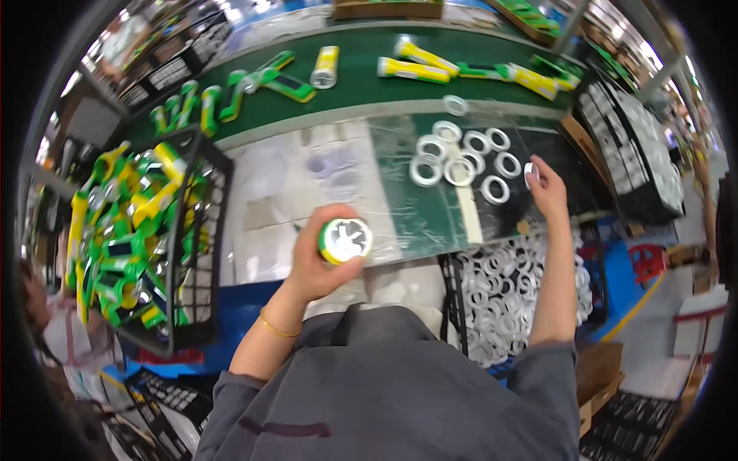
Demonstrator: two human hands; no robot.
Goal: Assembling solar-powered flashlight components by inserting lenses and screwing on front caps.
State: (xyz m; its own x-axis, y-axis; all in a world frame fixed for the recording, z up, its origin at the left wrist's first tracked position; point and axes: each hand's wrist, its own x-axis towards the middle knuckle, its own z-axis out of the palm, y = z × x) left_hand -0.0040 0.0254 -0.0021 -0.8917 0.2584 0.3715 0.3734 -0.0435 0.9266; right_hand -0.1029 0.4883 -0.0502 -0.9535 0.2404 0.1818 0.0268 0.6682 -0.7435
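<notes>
My left hand (311, 257) is wrapped round a green and yellow flashlight (346, 240), its round reflector end turned up toward me. Off to the right, my right hand (550, 190) pinches a white plastic ring (531, 174) between thumb and fingers, apart from the flashlight. Beside that hand, several loose white rings (494, 189) lie on the dark green work surface, some overlapping. Below my right forearm, a black crate holds a heap of more white rings (492, 296).
At the left stands a black crate (201, 253) piled with green and yellow flashlights (127, 246). Several flashlights (415, 69) lie on the green conveyor belt (350, 92) across the back. A dark crate of white parts (626, 146) stands at the right.
</notes>
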